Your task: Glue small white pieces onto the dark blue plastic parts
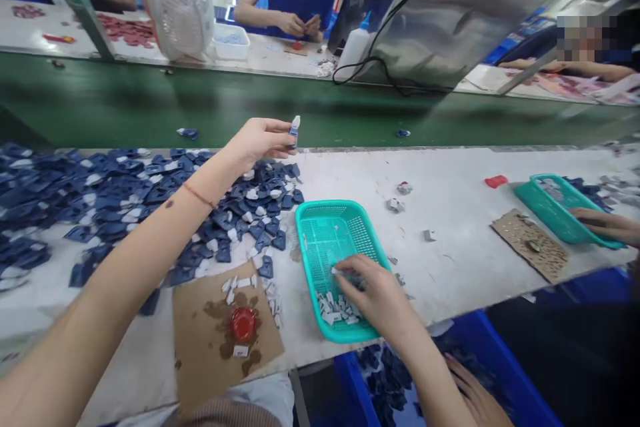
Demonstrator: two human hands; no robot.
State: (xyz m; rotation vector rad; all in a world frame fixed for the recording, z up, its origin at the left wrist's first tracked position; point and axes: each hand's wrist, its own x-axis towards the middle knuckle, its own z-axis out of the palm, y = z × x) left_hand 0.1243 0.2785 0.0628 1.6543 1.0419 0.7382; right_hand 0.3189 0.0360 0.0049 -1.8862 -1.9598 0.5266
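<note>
My left hand (265, 140) is raised over the green belt's near edge, its fingers pinching a small dark blue piece with a white tip (294, 132). My right hand (369, 287) reaches into a teal plastic basket (306, 260), thumb and fingertips closed on a small white piece (335, 271). More small white pieces (333, 308) lie at the basket's near end. A brown cardboard sheet (200, 353) to the left of the basket bears a small red dish (243, 324), wet stains and several white pieces. Beyond it spreads a large pile of dark blue pieces (130, 193).
The green conveyor belt (300, 97) runs across behind the white table (450, 267). A blue bin (505, 360) with dark pieces stands below, and another person's hand (475, 390) is near it. On the right, a co-worker's hand (607, 223) touches a second teal basket (530, 200).
</note>
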